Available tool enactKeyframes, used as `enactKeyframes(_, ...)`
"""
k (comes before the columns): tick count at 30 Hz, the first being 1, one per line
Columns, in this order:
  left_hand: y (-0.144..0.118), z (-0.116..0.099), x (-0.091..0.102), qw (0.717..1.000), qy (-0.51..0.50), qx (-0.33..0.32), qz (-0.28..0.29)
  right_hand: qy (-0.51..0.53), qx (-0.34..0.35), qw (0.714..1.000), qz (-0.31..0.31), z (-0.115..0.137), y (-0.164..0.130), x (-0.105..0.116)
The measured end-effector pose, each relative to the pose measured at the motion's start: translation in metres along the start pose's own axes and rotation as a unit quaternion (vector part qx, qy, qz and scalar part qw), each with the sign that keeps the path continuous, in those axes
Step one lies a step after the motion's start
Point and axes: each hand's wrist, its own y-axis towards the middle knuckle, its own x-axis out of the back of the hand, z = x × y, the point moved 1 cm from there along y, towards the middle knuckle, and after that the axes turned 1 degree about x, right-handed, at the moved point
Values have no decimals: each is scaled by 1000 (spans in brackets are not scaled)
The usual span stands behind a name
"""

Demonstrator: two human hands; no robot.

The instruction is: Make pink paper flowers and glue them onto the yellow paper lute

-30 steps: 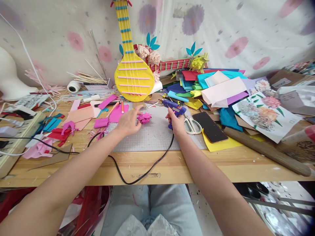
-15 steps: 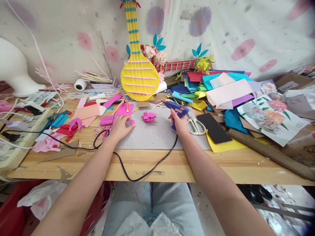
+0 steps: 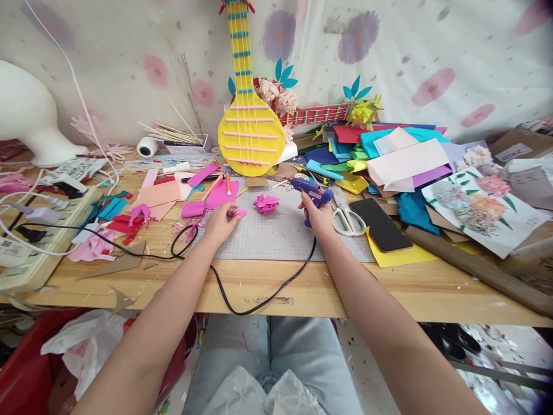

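Note:
Between the thumb and fingers of my left hand [image 3: 221, 223] is a small pink paper piece [image 3: 241, 212], held just over the grey cutting mat [image 3: 268, 242]. My right hand [image 3: 318, 214] is wrapped round the handle of a blue hot glue gun [image 3: 311, 188], whose nozzle points left. A magenta paper flower [image 3: 265, 204] lies on the mat between my two hands. White-handled scissors [image 3: 348, 221] rest close to the right of my right hand. The glue gun's black cord [image 3: 276, 298] loops over the table edge and runs left beneath my left forearm.
A yellow paper lute [image 3: 251, 141] leans at the back. Coloured sheets [image 3: 406, 158] pile up at the back right, near a black phone [image 3: 381, 225] and a wooden stick [image 3: 466, 262]. Pink scraps [image 3: 222, 195] and a power strip [image 3: 52, 242] are on the left.
My left hand has lifted the small pink piece into a pinch between thumb and fingers. My right hand keeps its hold on the glue gun. The whole view has shifted slightly.

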Motion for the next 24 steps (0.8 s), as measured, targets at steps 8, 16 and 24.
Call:
enactKeyframes(8,1,6,-8,982,-180,43,-49,-49,67,994,76,21,-18,-7)
enactKeyframes(16,-1,-3,-10,962,-251,106,-6,-197,152,940,234,27,-36,-22)
enactKeyframes(24,-1,-12,-3,956,-254,148,-1,-254,159,927,227,23,-33,-24)
